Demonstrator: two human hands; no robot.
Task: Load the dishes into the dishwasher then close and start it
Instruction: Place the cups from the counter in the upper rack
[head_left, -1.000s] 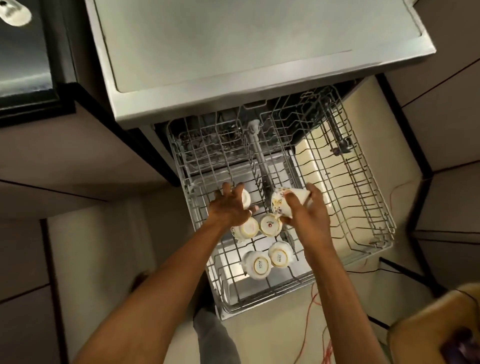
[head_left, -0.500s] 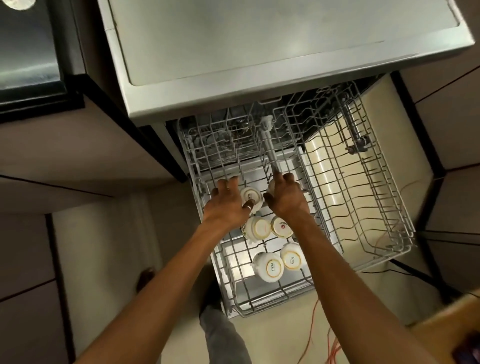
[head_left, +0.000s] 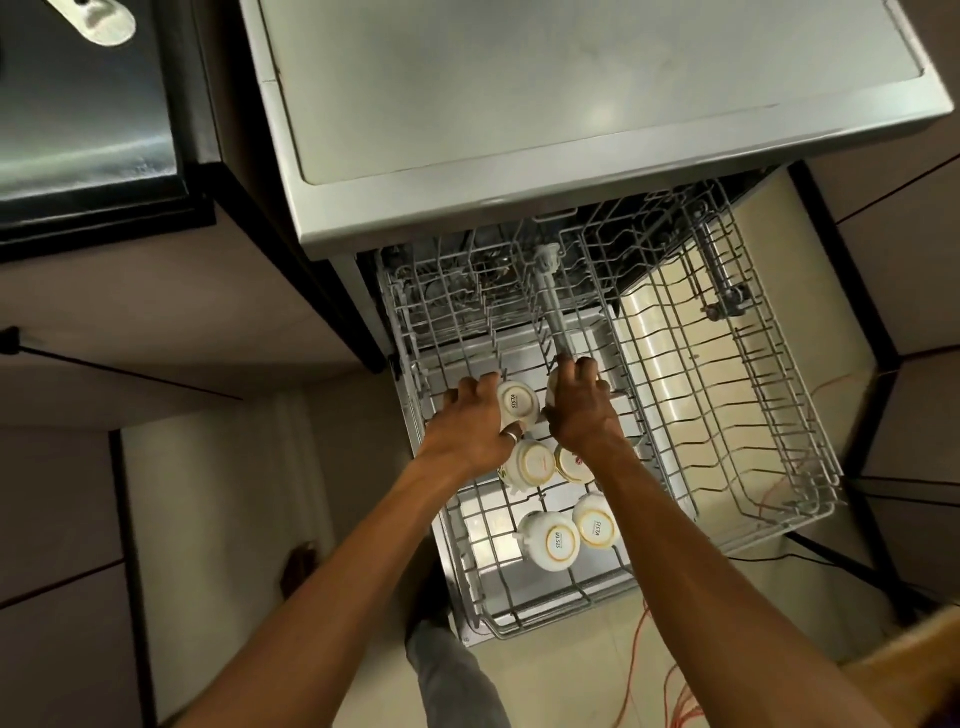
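Head view, nearest first: two upturned cups sit at the front of the pulled-out rack, two more behind. Beyond them, left hand fingers wrap an upturned cup; right hand fingers close over another cup, mostly hidden. Dishwasher stands behind, door open

Six upturned cups sat paired in the pulled-out rack's left half; its right half held nothing.

Both arms stretched forward and down, left hand and right hand side by side, palms down, fingers curled.
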